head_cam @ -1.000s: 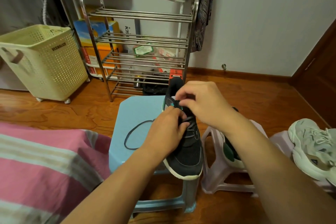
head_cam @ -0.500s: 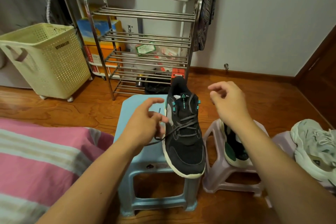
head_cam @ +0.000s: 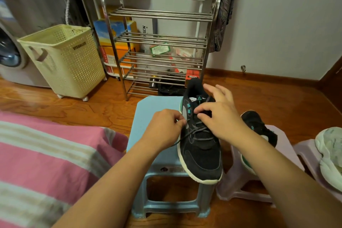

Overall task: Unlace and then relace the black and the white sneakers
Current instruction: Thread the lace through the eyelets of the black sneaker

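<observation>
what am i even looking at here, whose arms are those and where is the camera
There is no machine here. The camera sits on a person's head and looks forward and down, so the two bare arms are that person's own.

A black sneaker lies on a light blue stool, its toe over the near edge. The left hand pinches the dark lace beside the shoe. The right hand pinches something near the upper eyelets, probably the lace's other end.

To the right, a second black sneaker lies on a pale stool, and a white sneaker lies on another one. Behind stand a metal rack and a cream basket.
</observation>
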{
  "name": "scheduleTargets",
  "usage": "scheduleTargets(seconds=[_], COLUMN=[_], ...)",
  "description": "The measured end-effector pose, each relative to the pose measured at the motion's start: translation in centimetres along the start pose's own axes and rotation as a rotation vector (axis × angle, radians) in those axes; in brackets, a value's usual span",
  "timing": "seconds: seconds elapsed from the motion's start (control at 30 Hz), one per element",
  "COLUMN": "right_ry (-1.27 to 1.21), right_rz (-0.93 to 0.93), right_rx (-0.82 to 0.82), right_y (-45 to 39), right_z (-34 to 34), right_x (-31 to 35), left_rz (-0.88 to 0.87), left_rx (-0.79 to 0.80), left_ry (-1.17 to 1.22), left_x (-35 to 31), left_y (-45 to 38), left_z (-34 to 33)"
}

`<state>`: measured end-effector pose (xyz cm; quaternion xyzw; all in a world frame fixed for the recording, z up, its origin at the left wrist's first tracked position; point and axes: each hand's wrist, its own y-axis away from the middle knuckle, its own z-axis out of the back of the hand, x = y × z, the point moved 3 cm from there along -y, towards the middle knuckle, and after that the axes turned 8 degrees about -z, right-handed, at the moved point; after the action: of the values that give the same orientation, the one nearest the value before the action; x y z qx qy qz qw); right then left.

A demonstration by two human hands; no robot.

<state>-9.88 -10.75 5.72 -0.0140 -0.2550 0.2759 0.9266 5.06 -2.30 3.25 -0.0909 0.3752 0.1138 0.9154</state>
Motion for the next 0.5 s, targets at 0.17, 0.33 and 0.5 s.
scheduleTargets(seconds=[0.17,0.33,0.5], right_ry=[-0.061,-0.080,-0.079], right_rz=[-0.056,-0.092,-0.102], right_rx=[0.072,0.089,0.095], right_y=[0.2,0.2,0.2], right_z=[-0.5,-0.8,-0.8], right_x=[-0.3,-0.4,-0.1], left_rz=[0.034,0.054,0.001], left_rx=[-0.023,-0.065,-0.068], left_ry=[0.016,0.080,-0.016], left_x=[-0.3,-0.5,-0.8], left_y=[-0.5,-0.8,-0.5], left_z=[-0.3,-0.7,-1.1])
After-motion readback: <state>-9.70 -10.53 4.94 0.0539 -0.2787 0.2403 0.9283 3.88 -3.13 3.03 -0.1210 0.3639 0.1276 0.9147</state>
